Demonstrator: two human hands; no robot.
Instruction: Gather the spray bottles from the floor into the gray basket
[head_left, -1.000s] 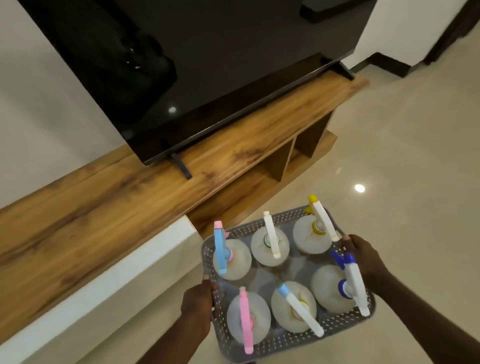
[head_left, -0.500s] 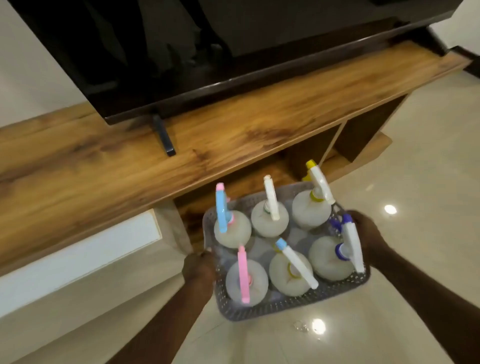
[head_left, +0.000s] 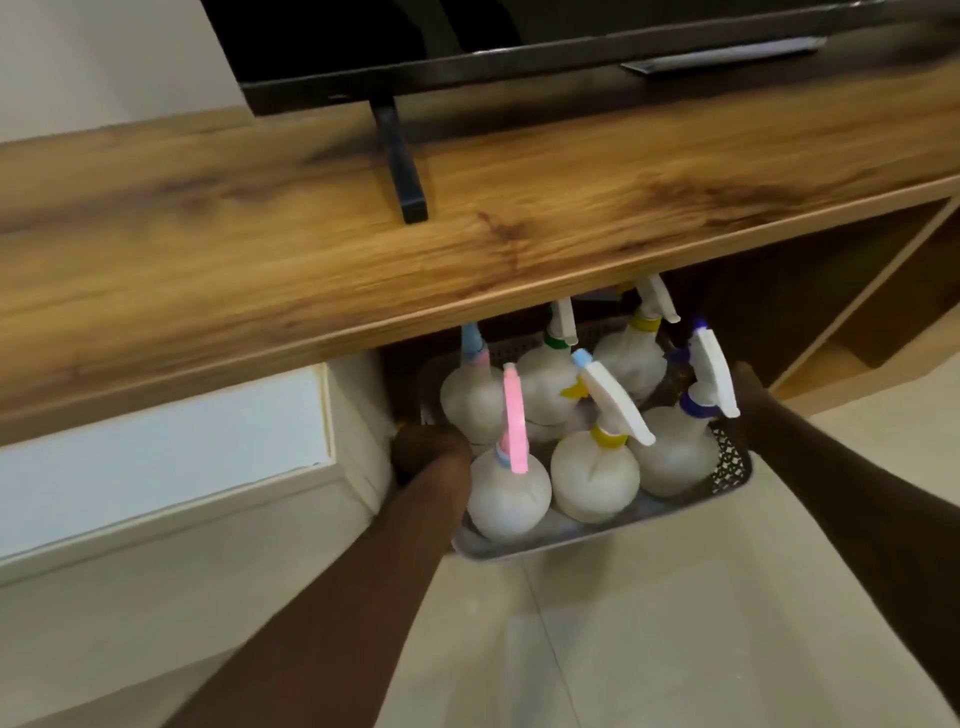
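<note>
The gray basket (head_left: 730, 470) holds several round white spray bottles, among them one with a pink trigger (head_left: 511, 483), one with a yellow collar (head_left: 597, 480) and one with a blue collar (head_left: 675, 449). My left hand (head_left: 428, 449) grips the basket's left rim. My right hand (head_left: 750, 395) grips its right rim. The basket's far half sits under the wooden top, where the rear bottles' heads are partly hidden.
A long wooden TV unit (head_left: 467, 249) overhangs the basket, with a black TV (head_left: 519, 57) and its foot (head_left: 402, 166) on top. A white cabinet block (head_left: 166, 467) stands at the left. Open wooden shelves (head_left: 862, 322) lie at the right, glossy tiled floor (head_left: 623, 623) below.
Both hands have carried the basket forward and down, so its far part now sits beneath the unit's wooden top. The view has tilted lower and closer.
</note>
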